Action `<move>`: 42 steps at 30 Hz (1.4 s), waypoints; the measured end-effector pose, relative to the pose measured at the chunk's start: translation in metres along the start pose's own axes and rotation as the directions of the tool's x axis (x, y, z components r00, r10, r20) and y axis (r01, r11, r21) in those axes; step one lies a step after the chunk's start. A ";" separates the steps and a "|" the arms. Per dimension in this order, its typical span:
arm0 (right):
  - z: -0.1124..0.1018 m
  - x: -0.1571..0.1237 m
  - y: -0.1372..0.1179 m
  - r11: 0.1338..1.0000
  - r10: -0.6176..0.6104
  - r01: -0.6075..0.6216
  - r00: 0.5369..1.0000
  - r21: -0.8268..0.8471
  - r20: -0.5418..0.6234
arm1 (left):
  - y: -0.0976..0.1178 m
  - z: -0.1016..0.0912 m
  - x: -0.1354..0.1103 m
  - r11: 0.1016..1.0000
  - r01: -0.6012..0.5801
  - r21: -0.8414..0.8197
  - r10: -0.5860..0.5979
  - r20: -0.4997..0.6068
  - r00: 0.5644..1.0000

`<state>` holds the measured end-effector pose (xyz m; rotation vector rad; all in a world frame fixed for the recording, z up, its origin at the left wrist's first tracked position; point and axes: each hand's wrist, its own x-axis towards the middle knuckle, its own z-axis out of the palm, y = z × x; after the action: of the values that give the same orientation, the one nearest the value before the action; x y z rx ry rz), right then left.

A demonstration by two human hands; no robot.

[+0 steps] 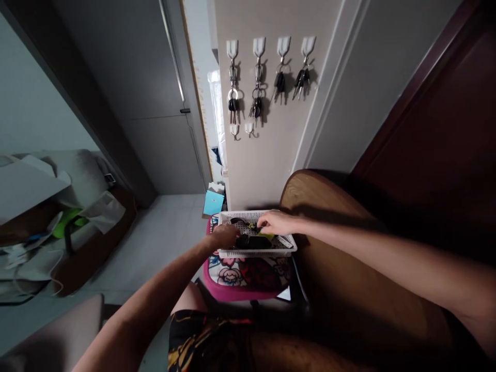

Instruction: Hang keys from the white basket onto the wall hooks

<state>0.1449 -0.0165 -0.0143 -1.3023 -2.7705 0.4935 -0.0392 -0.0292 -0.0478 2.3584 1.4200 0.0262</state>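
a dark item [253, 241] lay at the left hand [225, 236]'s curled fingertips in the white basket [256, 253], near the right hand [277, 222]'s bent fingers; whether either gripped anything was unclear.

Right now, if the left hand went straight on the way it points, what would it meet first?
Most likely the dark object lying in the white basket; the left hand is right at it, perhaps touching. Depth is hard to judge.

The basket [251, 253] rests on the stool [228, 289], left of the table [329, 248]. The left hand [225, 236] and right hand [276, 222] lie in it. Keys [233, 103] hang on hooks [259, 46] behind.
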 end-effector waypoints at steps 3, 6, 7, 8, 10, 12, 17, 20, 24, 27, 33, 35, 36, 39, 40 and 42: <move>0.015 0.000 -0.001 0.991 -0.065 0.079 0.989 -0.103 0.136 | 0.003 0.004 0.003 0.996 0.007 0.087 -0.006 -0.014 1.000; 0.025 0.001 -0.002 0.982 -0.034 0.053 0.994 -0.184 0.104 | 0.002 0.008 0.008 0.993 0.016 0.116 -0.012 -0.032 0.999; 0.028 0.001 -0.002 0.978 -0.017 0.034 0.996 -0.205 0.086 | 0.001 0.008 0.009 0.992 0.018 0.121 -0.014 -0.030 0.999; 0.030 0.001 -0.002 0.975 0.002 0.015 0.997 -0.222 0.077 | 0.001 0.009 0.010 0.993 0.026 0.118 -0.022 -0.029 0.999; 0.030 0.000 -0.003 0.970 0.035 -0.011 0.995 -0.242 0.094 | -0.001 0.009 0.012 0.996 0.061 0.069 -0.058 -0.048 0.997; 0.027 0.000 -0.004 0.973 0.053 -0.023 0.991 -0.229 0.125 | -0.004 0.008 0.013 0.995 0.093 -0.025 -0.095 -0.076 0.993; 0.012 0.004 -0.002 0.989 0.089 -0.071 0.986 -0.130 0.139 | -0.013 0.002 0.019 0.923 0.059 -0.381 -0.112 -0.119 0.987; 0.005 0.009 0.002 0.994 0.089 -0.085 0.994 -0.063 0.060 | -0.017 -0.005 0.021 0.751 0.046 -0.659 -0.177 -0.134 0.975; 0.001 0.013 0.007 0.983 0.151 -0.147 0.988 0.111 -0.024 | -0.013 -0.014 0.021 0.551 0.043 -0.833 -0.230 -0.103 0.968; 0.001 0.014 0.008 0.962 0.207 -0.186 0.974 0.199 -0.090 | -0.005 -0.016 0.021 0.463 0.012 -0.886 -0.193 -0.088 0.977; -0.001 0.017 0.008 0.945 0.210 -0.138 0.951 0.296 -0.228 | 0.011 -0.016 0.024 0.383 -0.024 -0.924 -0.122 -0.076 0.990; -0.004 0.018 0.007 0.934 0.249 -0.174 0.944 0.311 -0.219 | 0.013 -0.018 0.024 0.328 -0.030 -0.944 -0.153 -0.085 0.985; -0.006 0.018 0.007 0.928 0.257 -0.175 0.940 0.328 -0.225 | 0.013 -0.019 0.023 0.298 -0.037 -0.954 -0.172 -0.091 0.981; -0.012 0.019 0.008 0.903 0.249 -0.123 0.931 0.411 -0.269 | 0.012 -0.020 0.022 0.234 -0.039 -0.972 -0.227 -0.093 0.969; -0.014 0.019 0.009 0.890 0.255 -0.109 0.924 0.443 -0.284 | 0.012 -0.021 0.021 0.225 -0.033 -0.974 -0.243 -0.089 0.966; -0.018 0.019 0.010 0.852 0.283 -0.094 0.910 0.515 -0.302 | 0.010 -0.020 0.021 0.220 -0.024 -0.975 -0.259 -0.082 0.962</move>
<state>0.1429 0.0085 -0.0024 -1.3709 -2.0344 0.8051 -0.0243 -0.0095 -0.0298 1.1297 1.0867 0.9274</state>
